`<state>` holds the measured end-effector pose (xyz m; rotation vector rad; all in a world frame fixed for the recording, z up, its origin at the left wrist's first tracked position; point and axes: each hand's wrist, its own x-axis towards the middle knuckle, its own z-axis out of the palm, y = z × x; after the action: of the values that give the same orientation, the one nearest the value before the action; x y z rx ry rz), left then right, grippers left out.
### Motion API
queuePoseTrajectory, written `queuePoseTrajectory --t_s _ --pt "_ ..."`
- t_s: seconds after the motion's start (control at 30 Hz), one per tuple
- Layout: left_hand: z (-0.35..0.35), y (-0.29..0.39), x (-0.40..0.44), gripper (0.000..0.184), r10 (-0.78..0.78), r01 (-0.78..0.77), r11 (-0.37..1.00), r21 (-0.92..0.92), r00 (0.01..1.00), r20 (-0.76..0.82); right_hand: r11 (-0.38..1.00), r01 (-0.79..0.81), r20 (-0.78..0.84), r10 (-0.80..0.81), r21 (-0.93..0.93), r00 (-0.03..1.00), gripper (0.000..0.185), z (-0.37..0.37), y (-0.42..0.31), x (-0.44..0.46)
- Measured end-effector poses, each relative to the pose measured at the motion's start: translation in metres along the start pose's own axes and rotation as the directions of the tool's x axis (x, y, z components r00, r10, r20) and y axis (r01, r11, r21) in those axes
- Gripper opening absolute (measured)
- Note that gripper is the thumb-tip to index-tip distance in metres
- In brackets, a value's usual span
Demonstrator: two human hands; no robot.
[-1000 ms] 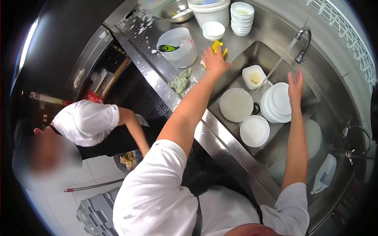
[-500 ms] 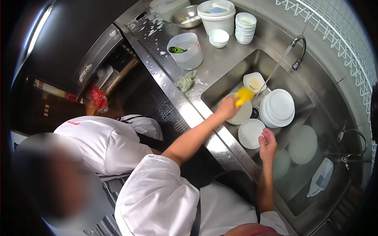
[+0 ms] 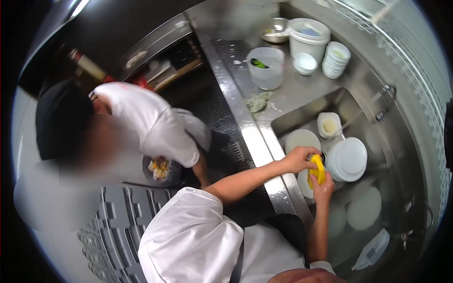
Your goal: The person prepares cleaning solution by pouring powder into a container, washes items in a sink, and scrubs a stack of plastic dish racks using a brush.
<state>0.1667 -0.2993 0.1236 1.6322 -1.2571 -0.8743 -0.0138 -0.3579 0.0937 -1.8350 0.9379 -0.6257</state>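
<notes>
- Left hand [image 3: 298, 160]: grip closed on one end of a yellow pad [image 3: 316, 170], fingers bent round its upper part.
- Right hand [image 3: 322, 188]: grip closed on the lower part of the same yellow pad; thumb and fingers pinch it.
- Yellow pad: held between the two hands, above the sink [image 3: 292, 122], in front of a white bowl [image 3: 304, 184] that the hands and pad partly cover.
- In the sink: a round plate [image 3: 302, 139] near the left hand; a stack of white plates [image 3: 347, 159] just beside the pad on its right; a squarish bowl [image 3: 329, 123] with yellowish contents behind them.
- Tap [image 3: 390, 91]: blurred, over the far side of the sink; a stream appears to run toward the squarish bowl.
- Adjoining basin [image 3: 347, 245]: cloudy water, submerged round plates [image 3: 364, 208], and a pale plastic container [image 3: 371, 250].
- Counter [image 3: 288, 96]: a crumpled greenish cloth [image 3: 259, 101]; a translucent tub [image 3: 266, 70] with a green and black item in it; small white bowls [image 3: 305, 64]; a taller bowl stack [image 3: 336, 60]; a white bucket [image 3: 309, 40]; a metal bowl [image 3: 275, 31].
- Co-worker [image 3: 160, 127]: at the picture's left, white top, leaning, well apart from the pad.
</notes>
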Motion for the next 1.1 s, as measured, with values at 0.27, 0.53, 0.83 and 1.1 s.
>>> queuePoseTrajectory --t_s 0.27,0.53,0.83,1.1 --pt "-0.053 -0.016 -0.077 0.032 0.070 -0.047 0.997 0.066 0.913 -0.402 0.873 -0.246 0.102 0.223 0.421 0.969 0.019 0.028 0.046 0.025" --pt "-0.068 -0.055 -0.201 0.032 -0.225 0.271 0.962 0.013 0.822 -0.524 0.940 -0.213 0.206 0.160 0.267 0.965 0.019 0.032 0.024 0.039" --pt "-0.005 -0.179 -0.325 0.035 -0.649 0.746 0.663 0.060 0.613 -0.451 0.969 -0.142 0.199 0.101 0.202 0.975 0.020 0.029 0.020 0.032" --pt "0.049 -0.209 -0.415 0.038 -0.660 0.714 0.650 -0.261 0.360 -0.660 0.972 -0.045 0.272 -0.021 0.231 0.962 0.035 0.031 -0.074 0.026"
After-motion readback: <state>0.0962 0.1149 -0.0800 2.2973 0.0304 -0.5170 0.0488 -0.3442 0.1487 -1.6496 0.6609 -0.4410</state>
